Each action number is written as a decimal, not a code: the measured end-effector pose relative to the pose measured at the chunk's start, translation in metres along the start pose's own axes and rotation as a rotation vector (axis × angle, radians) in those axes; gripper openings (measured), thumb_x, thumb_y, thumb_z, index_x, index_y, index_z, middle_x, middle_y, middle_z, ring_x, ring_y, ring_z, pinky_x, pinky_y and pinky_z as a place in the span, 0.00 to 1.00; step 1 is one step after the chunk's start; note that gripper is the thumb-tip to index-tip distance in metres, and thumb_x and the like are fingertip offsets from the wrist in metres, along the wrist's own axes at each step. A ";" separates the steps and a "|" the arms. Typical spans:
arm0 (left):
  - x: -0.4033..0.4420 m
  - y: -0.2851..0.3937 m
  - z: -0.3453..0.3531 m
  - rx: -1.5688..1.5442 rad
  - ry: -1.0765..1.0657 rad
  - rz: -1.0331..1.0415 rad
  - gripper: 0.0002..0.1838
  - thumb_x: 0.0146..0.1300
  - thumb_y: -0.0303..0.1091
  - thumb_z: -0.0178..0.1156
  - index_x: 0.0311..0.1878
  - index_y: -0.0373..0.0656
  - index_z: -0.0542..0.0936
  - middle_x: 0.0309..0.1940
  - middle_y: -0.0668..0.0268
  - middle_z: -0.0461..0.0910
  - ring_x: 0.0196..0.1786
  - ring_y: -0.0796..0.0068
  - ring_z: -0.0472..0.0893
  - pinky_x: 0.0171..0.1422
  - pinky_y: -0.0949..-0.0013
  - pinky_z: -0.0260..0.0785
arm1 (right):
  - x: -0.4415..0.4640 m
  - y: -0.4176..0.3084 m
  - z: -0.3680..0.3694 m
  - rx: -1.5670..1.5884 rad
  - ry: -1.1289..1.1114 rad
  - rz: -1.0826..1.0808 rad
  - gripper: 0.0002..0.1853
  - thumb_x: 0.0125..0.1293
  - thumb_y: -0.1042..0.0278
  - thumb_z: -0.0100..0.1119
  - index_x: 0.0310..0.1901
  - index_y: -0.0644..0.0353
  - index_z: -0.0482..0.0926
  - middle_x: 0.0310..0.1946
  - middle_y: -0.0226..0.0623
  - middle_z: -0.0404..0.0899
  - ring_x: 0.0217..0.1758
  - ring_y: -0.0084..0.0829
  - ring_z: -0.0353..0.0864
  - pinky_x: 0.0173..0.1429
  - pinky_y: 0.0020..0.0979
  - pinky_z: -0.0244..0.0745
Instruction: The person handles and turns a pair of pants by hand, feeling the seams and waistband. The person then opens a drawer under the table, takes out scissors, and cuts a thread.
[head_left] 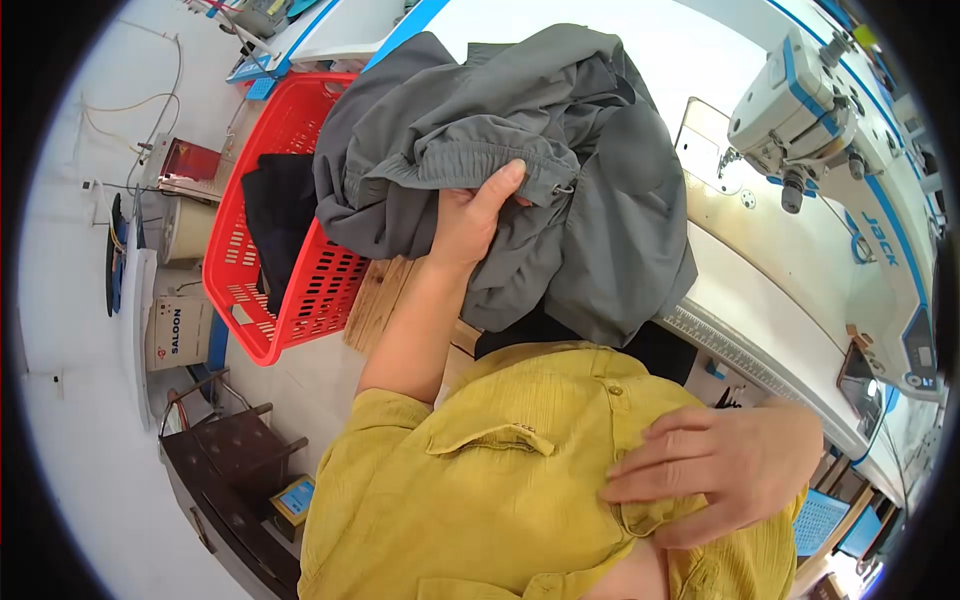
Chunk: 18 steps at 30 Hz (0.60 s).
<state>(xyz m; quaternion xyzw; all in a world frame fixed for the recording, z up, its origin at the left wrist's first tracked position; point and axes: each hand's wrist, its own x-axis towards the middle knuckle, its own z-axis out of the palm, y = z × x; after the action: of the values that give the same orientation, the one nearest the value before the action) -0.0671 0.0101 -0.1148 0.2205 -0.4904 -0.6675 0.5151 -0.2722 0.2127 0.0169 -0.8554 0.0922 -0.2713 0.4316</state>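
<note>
Grey cloth, gathered in loose folds, fills the far middle of the scene: a garment (pixel 620 150) with a ruched elastic band (pixel 465 160). It lies over the near left part of a white sewing table (pixel 790 290) and reaches left across the rim of a red plastic basket (pixel 225 215). The person's left hand (pixel 474 218) grips the garment just below the band, thumb laid on top and fingers mostly hidden behind, so that cloth is pinched between them. Just right of the thumb, a small metallic-looking piece (pixel 563 189) shows at the end of the band.

The right hand (pixel 725 465) rests near, at the right, against the front of the person's yellow shirt (pixel 530 410). Its fingers are slightly spread, with the thumb apart; whether they pinch any of the shirt cannot be told.

Black cloth (pixel 275 220) lies in the basket, left of the garment. Right of the garment, well apart from both hands, a white-and-blue sewing machine (pixel 800 110) marked JACK stands on the table. A ruler strip (pixel 735 352) runs along the table's near edge. Far to the left sits a cardboard box (pixel 178 332) printed SALOON.
</note>
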 end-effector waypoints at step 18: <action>0.003 -0.002 -0.008 0.078 -0.072 -0.057 0.15 0.67 0.22 0.57 0.57 0.36 0.74 0.49 0.60 0.81 0.41 0.73 0.80 0.45 0.73 0.73 | -0.032 -0.024 0.022 0.016 1.026 0.207 0.16 0.70 0.59 0.60 0.24 0.53 0.74 0.39 0.44 0.84 0.37 0.38 0.85 0.48 0.37 0.78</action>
<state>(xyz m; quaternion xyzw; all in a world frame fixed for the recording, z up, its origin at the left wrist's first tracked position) -0.0632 0.0038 -0.1196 0.2303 -0.5278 -0.6696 0.4690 -0.2890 0.2553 0.0126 -0.5953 0.3738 -0.6122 0.3620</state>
